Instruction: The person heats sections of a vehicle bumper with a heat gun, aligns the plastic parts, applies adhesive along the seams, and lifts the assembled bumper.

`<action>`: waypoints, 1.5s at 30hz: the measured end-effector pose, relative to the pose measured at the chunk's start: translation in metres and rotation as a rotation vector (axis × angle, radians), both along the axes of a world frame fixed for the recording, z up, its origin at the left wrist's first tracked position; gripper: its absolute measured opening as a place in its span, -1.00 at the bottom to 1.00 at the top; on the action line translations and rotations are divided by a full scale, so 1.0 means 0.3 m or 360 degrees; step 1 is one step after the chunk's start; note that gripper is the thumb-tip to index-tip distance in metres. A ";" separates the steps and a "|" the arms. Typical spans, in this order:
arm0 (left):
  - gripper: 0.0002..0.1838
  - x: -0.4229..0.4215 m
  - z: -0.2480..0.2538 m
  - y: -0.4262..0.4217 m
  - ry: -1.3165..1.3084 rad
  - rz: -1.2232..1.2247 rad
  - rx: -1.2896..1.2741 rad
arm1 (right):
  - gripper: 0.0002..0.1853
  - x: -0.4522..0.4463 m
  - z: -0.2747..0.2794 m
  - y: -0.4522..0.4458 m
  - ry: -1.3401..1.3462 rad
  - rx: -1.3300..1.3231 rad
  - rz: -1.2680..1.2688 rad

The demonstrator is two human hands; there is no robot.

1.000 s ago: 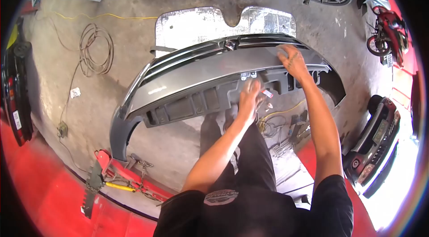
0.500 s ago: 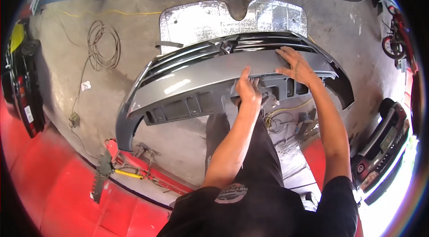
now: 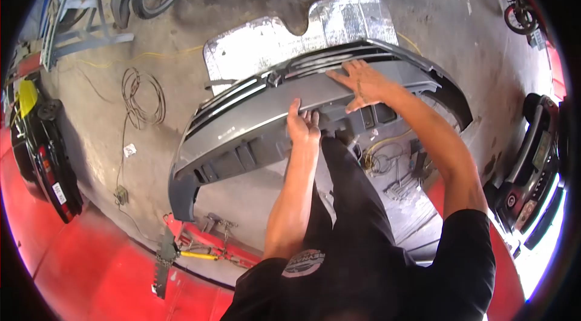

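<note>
A grey car bumper (image 3: 242, 120) with a black slatted grille (image 3: 236, 92) along its far side lies across the view in front of my legs. My left hand (image 3: 304, 127) grips its near edge near the middle, thumb on the painted face and fingers curled at the dark plastic underside. To the right, my right hand (image 3: 369, 86) rests on the painted face with fingers spread, and its thumb points toward the near edge. Beyond the grille, a silver reflective sunshade (image 3: 248, 48) lies on the concrete floor, partly covered by the bumper.
A coiled cable (image 3: 144, 100) lies on the floor at left. A red steel arm with chains (image 3: 206, 239) is at lower left. A dark vehicle (image 3: 526, 169) stands at right, a black car (image 3: 45, 163) at left. A red motorcycle (image 3: 519, 15) is at upper right.
The camera view has turned, so the floor items have shifted and the bumper sits further left and more tilted. My right hand's fingers are spread wider; my left hand keeps its grip.
</note>
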State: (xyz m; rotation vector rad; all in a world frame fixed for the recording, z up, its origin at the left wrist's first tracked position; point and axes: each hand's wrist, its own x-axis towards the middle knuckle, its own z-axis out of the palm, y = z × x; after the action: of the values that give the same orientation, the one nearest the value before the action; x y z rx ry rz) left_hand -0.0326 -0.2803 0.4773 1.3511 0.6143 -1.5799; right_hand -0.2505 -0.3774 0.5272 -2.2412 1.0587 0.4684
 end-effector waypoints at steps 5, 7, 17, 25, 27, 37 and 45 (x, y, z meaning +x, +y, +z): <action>-0.38 -0.032 -0.007 0.038 0.0016 0.0064 -0.0096 | 0.28 -0.002 0.004 0.017 0.0022 0.0104 -0.0034; -0.36 -0.050 -0.018 0.044 0.0034 0.0113 -0.0147 | 0.28 -0.013 -0.023 0.024 0.0029 0.0087 -0.0014; -0.46 -0.055 -0.033 0.017 0.0117 0.0219 -0.0241 | 0.27 -0.021 -0.032 0.019 -0.0025 0.0064 -0.0030; -0.56 -0.024 0.011 0.000 0.0130 0.0194 -0.0085 | 0.26 -0.043 -0.056 0.041 -0.0157 -0.0025 -0.0099; -0.60 -0.022 -0.012 0.016 0.0148 0.0175 -0.0044 | 0.27 -0.051 -0.065 0.054 -0.0138 -0.0058 -0.0081; -0.58 0.008 0.062 -0.016 0.0174 0.0117 -0.0009 | 0.25 -0.078 0.008 0.023 0.0135 0.0004 0.0070; -0.64 0.119 0.139 -0.009 0.0122 0.0097 0.0169 | 0.16 -0.004 0.115 0.028 -0.0057 -0.0051 -0.0017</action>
State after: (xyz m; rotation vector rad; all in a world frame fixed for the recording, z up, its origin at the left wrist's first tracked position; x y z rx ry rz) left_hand 0.0032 -0.2831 0.5191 1.3414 0.7892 -1.5743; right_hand -0.2516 -0.3690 0.5615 -2.2622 1.0662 0.4085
